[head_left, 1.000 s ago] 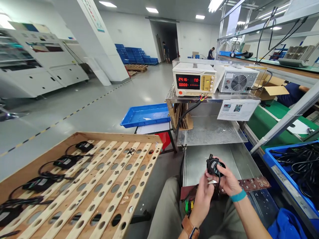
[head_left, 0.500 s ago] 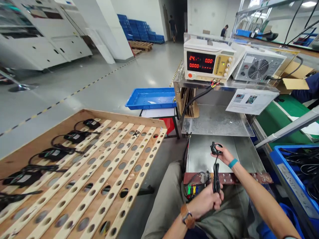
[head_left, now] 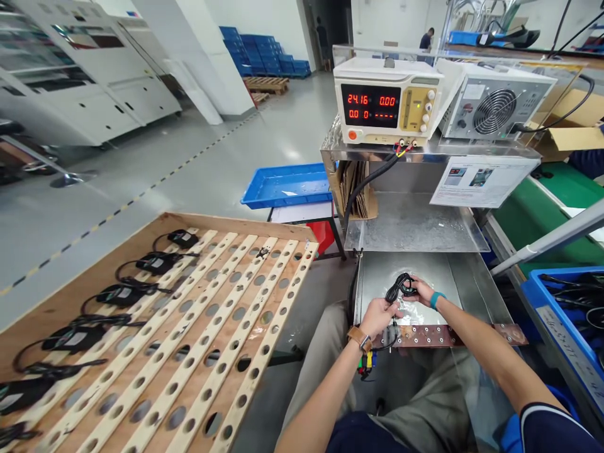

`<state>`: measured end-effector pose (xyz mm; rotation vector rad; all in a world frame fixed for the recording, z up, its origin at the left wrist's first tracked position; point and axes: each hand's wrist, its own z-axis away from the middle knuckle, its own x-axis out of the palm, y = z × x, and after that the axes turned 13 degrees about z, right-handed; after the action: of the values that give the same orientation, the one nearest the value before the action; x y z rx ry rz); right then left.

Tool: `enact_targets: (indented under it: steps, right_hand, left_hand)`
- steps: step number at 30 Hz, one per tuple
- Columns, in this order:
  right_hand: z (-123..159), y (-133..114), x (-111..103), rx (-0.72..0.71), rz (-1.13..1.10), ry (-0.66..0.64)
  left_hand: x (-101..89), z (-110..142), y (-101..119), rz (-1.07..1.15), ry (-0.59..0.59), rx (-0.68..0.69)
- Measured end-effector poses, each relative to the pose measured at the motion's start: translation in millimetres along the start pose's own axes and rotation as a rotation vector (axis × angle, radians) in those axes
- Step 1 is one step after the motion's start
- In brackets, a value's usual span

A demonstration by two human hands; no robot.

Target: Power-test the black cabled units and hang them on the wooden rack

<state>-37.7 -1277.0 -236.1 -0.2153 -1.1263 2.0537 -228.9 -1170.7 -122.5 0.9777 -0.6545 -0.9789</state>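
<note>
Over the metal tray (head_left: 436, 267) in front of me, both hands are closed on one bundled black cable (head_left: 399, 287). My left hand (head_left: 379, 316), with a brown watch strap at its wrist, pinches the lower left end of the bundle. Fingers of my right hand (head_left: 421, 293), with a teal wristband, hold the coiled part at the right, and they partly hide it. Just below my left hand, a brown strip (head_left: 425, 335) with metal studs runs along the tray's front edge. Yellow, green and blue connectors (head_left: 368, 362) hang beneath it.
At left, a wooden rack (head_left: 226, 308) with drilled slats carries several black power adapters (head_left: 158, 263). A power supply (head_left: 370, 104) with red digits stands on the shelf ahead. More black cables fill a blue bin (head_left: 542, 286) at right. A blue tray (head_left: 287, 182) sits beyond the rack.
My left hand has moved up and forward, bringing the bundled cable alongside my right hand over the tray. The right hand has shifted slightly. The view has turned a little.
</note>
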Motion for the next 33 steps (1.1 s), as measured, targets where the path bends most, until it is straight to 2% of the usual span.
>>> enact_targets:
  steps: [5,7,12,17,21,33]
  right_hand:
    - [-2,1,0,0.003,-0.009,-0.028]
    - [-2,2,0,-0.005,-0.025,-0.029]
    - [-6,6,-3,-0.046,-0.054,-0.064]
    - [-10,7,-3,-0.013,-0.076,-0.041]
    - [-12,7,-3,-0.040,-0.098,-0.043]
    - [-17,14,-2,-0.005,-0.050,-0.035]
  left_hand:
    - [-1.6,-1,3,0.123,-0.121,-0.164]
    - [-2.9,0,5,0.157,-0.147,-0.190]
    - [-4.5,2,2,0.135,-0.156,-0.140]
    - [-4.9,0,-7,0.158,-0.137,-0.115]
    - [-4.1,-2,-10,0.178,-0.137,-0.071]
    - [-5.8,0,-7,0.028,-0.116,0.004]
